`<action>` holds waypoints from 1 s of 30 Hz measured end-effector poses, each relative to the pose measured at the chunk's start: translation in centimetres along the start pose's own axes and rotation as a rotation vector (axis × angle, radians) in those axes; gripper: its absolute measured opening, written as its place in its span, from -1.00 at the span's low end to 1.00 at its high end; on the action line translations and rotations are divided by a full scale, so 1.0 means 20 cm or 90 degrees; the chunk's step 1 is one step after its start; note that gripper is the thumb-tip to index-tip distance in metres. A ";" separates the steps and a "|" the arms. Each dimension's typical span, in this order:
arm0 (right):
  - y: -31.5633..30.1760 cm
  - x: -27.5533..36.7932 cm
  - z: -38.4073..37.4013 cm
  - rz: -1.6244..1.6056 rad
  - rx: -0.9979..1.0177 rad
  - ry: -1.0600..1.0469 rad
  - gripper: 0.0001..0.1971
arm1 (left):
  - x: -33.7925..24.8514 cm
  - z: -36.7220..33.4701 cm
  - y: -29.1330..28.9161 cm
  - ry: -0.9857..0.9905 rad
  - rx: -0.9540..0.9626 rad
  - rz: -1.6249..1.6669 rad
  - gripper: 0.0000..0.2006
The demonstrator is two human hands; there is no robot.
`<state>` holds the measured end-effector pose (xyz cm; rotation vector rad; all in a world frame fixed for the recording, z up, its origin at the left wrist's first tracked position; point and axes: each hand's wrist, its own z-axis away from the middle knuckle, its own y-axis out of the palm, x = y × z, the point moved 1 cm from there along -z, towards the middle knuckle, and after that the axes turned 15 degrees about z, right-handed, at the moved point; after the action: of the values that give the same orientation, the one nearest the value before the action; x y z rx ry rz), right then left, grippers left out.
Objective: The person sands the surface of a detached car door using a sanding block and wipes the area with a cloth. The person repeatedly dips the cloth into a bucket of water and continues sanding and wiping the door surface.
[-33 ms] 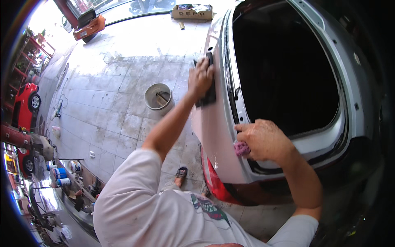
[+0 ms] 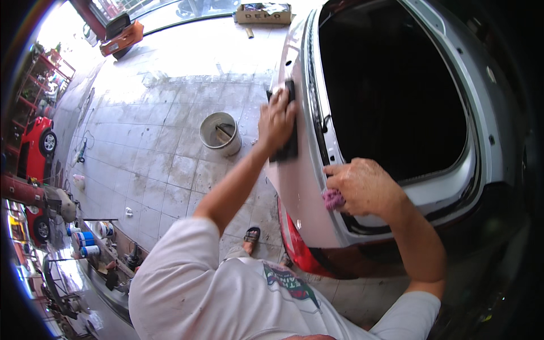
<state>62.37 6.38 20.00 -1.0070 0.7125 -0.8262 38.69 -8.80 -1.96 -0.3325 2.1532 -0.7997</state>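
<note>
Under my left hand [image 2: 276, 122] a black sandpaper sheet [image 2: 290, 150] lies against the car's pale rear side panel [image 2: 300, 187]; my fingers stretch over the sheet and grip it, and its far and near ends stick out past them. To the right, my right hand [image 2: 365, 187] rests at the lower corner of the rear opening frame. Its fingers close around a crumpled pinkish-purple cloth [image 2: 334, 199], only part of which shows. A red tail light [image 2: 300, 249] sits below the panel, nearest my body.
On the tiled floor to the left stands a grey bucket [image 2: 221, 134] with a stick-like thing inside. A cardboard box [image 2: 263, 13] and an orange machine [image 2: 122, 38] stand farther off. Paint cans [image 2: 88, 241] and a red car [image 2: 38, 141] are at the left. My sandalled foot [image 2: 251, 237] is beside the car.
My left hand and the black sandpaper sheet have slid a little toward me along the panel. The right hand has barely shifted and still holds the cloth.
</note>
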 end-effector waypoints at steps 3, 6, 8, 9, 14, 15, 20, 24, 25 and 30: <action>0.00 -0.02 -0.01 -0.014 0.013 0.011 -0.82 | -0.55 0.65 -0.22 -0.042 -0.016 0.164 -0.35; -0.01 -0.01 -0.01 0.009 0.026 0.000 -0.81 | -0.56 0.56 -0.29 -0.049 0.021 0.157 -0.41; -0.05 0.00 -0.04 0.019 0.041 -0.002 -0.80 | -0.35 0.25 -0.24 -0.129 -0.031 0.146 -0.42; -0.06 0.01 -0.04 0.031 0.044 0.003 -0.78 | -0.29 0.13 -0.23 -0.164 -0.050 0.140 -0.42; -0.12 0.04 -0.05 0.016 0.054 0.036 -0.70 | -0.28 0.20 -0.13 -0.170 -0.102 0.037 -0.43; -0.08 0.01 -0.03 0.033 0.008 0.033 -0.71 | -0.44 0.40 -0.10 -0.124 -0.088 0.039 -0.43; -0.12 0.01 -0.01 -0.074 0.094 0.070 -0.62 | -1.13 1.10 -0.31 -0.140 -0.030 0.102 -0.40; -0.11 0.03 -0.01 0.001 0.031 0.045 -0.56 | -0.88 0.68 -0.34 -0.246 -0.105 0.135 -0.43; -0.10 0.04 -0.04 0.002 0.019 0.019 -0.55 | -0.80 0.61 -0.33 -0.282 -0.148 0.109 -0.45; -0.07 0.01 -0.03 0.004 0.022 0.045 -0.57 | -1.03 0.85 -0.23 -0.282 -0.136 0.097 -0.39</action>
<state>61.56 5.61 21.05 -0.9471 0.7594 -0.8693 64.86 -9.74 5.10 -0.4071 1.8189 -0.3673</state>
